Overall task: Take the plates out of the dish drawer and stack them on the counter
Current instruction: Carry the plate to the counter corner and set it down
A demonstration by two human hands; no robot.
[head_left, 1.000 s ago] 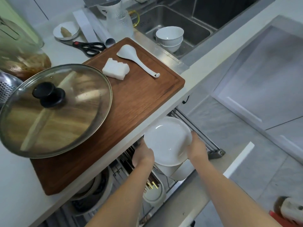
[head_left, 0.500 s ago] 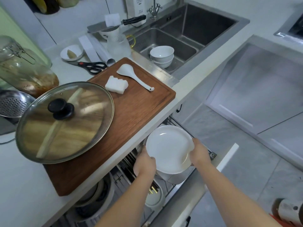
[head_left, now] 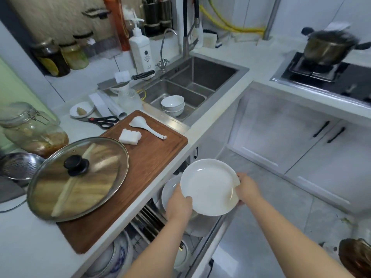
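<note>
Head view, both hands — left [head_left: 179, 205], right [head_left: 248, 189] — gripping white plate [head_left: 208, 187] by opposite rims, above open dish drawer [head_left: 202, 243].

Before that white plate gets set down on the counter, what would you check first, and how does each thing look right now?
1. Both hands on the plate: left hand and right hand grip opposite rims. Ok.
2. Plate clear of the drawer: lifted above it. Ok.
3. Plate level: tilted slightly. Ok.
4. Free landing spot: the cutting board carries a glass lid, spoon and white block; only bare wood near its front. Cannot tell if enough.
5. More plates left: another shows below. Not ok yet.
</note>
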